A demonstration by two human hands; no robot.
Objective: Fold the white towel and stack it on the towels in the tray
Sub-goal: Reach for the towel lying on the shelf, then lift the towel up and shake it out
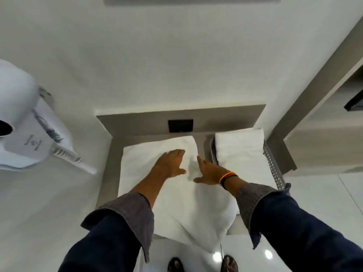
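A white towel [176,205] lies spread over a grey counter [110,173], its near end hanging off the front edge. My left hand [170,162] rests flat on the towel's far half, fingers apart. My right hand [210,172] lies flat on the towel just to the right, fingers pointing away, a beaded band on the wrist. Both hands hold nothing. At the right stands a perforated metal tray [274,167] with a stack of folded white towels [240,152] in it.
A white wall-mounted hair dryer [29,124] hangs at the left. A dark socket plate [180,125] sits on the back panel behind the towel. A grey wall ledge [314,79] runs up the right side. My feet [202,265] stand on a glossy white floor below the counter.
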